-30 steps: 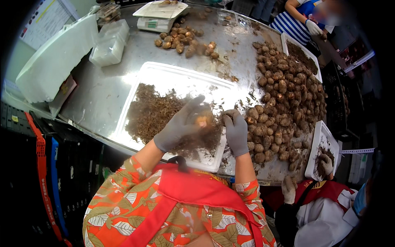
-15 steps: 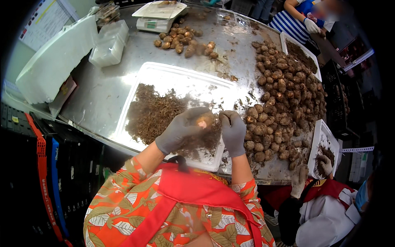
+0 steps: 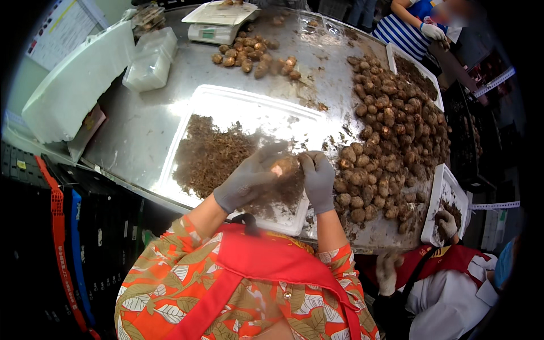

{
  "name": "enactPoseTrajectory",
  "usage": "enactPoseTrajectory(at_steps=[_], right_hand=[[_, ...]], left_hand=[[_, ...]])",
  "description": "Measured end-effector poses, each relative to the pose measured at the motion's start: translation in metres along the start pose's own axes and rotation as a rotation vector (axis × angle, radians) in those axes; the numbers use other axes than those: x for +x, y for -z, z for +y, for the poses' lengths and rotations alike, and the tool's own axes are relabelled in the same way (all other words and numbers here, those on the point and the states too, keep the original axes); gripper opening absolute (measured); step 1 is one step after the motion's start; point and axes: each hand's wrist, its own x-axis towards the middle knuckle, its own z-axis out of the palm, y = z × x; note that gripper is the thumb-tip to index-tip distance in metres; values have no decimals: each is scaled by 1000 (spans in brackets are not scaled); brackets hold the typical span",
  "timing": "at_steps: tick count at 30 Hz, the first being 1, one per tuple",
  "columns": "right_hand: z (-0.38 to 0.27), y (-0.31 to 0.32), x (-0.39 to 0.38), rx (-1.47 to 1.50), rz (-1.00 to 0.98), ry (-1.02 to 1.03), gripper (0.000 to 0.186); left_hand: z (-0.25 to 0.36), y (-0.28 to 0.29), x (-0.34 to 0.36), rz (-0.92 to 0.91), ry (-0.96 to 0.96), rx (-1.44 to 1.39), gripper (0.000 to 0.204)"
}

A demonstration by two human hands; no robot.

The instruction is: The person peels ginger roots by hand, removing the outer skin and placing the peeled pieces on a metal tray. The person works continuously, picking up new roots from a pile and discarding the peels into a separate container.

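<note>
My left hand [image 3: 247,178], in a grey glove, is closed round a brown, hairy taro [image 3: 288,165] with a pale pinkish cut end. Close against the taro's right end is my grey-gloved right hand [image 3: 318,178], its fingers pinched together. What lies between those fingers, if anything, is hidden. Both hands are over a white tray [image 3: 226,96], where a heap of brown fibrous scrapings [image 3: 209,153] covers the left part and more lies beneath my hands. To the right of my right hand, a large pile of taros [image 3: 385,136] spreads over the metal table [image 3: 136,122].
A smaller group of taros [image 3: 249,54] lies beside a white scale [image 3: 212,34] at the back. Clear plastic containers [image 3: 150,65] stand at left. A co-worker's gloved hand [image 3: 446,224] is over another white tray [image 3: 433,195] at right; another person [image 3: 396,34] works at the far right.
My right hand has moved slightly left, up against the taro. My left hand's fingers have opened a little, so more of the taro shows. The near co-worker's gloved hand has moved back off the table edge.
</note>
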Motion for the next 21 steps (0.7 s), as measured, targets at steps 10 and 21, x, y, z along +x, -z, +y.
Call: enactPoseTrajectory(at_steps=[10, 21], right_hand=[[-43, -14, -12, 73, 87, 199, 19], [-42, 14, -1, 167, -154, -171, 12]], left_hand=[[-1, 1, 2, 45, 58, 116, 75], [6, -9, 1, -11, -68, 536, 87]])
